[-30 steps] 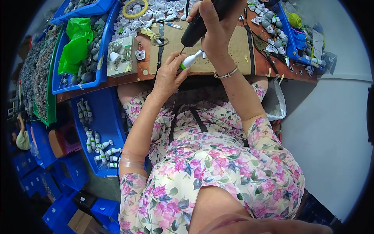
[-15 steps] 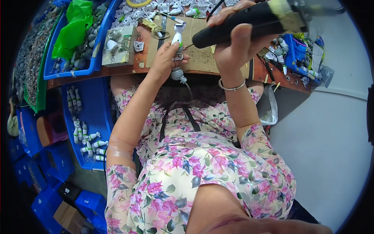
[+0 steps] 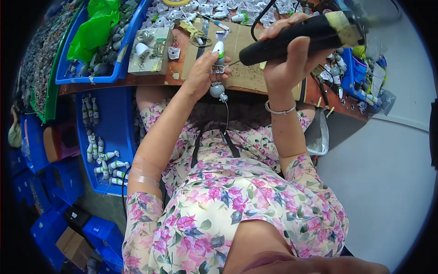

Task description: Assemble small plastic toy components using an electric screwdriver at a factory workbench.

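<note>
since a second ago, the black tool had swung from a steep slant to nearly level, and the white-and-green piece had turned so that its grey ball hung toward the lap. the tool's far end blurred out near the upper right, and its grip hid part of the right hand's fingers. the left fingertips were partly covered by the piece, and whether the thin metal bit touched it could not be told. the left hand reached forward from a straightish forearm, thumb and fingers pinched on the middle of the piece. the right hand, bent back at the wrist above a bangle, was clamped around the tool with its thumb lying up across the side. the piece was held upright over the near part of a cardboard sheet, white at the top, with a bright green band and a paler, open-looking part below the fingers. beneath that, the ball ended in a small grey fitting, from which a thin wire trailed down, its end hard to make out against the floral cloth.
</note>
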`<action>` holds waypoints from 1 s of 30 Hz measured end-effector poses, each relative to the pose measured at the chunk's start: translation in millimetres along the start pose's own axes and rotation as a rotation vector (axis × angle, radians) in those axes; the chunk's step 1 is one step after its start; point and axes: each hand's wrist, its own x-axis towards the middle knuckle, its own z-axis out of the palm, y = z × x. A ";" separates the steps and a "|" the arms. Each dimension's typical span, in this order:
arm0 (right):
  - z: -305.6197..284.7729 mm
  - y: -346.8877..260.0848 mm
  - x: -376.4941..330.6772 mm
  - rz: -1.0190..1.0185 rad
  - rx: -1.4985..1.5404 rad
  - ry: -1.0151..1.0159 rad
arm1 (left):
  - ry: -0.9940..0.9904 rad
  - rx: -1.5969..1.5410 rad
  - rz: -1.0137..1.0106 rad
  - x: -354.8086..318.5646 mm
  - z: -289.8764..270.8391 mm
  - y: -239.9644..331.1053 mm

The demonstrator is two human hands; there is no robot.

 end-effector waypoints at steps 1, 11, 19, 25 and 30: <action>-4.7 -1.7 3.6 0.034 0.030 0.016 | 0.008 -0.011 0.002 -0.7 2.3 -0.2; -29.9 -18.1 -39.3 0.637 -0.137 -0.076 | 0.082 -0.077 0.056 10.5 7.3 -3.0; -24.2 -6.0 -78.6 0.867 -0.128 -0.055 | 0.114 -0.091 0.087 15.0 23.2 5.9; -28.5 0.3 -89.4 0.874 -0.203 -0.127 | 0.141 -0.060 0.074 18.6 23.4 4.9; -32.1 3.4 -92.0 0.895 -0.211 -0.136 | 0.161 -0.036 0.075 19.1 20.7 2.6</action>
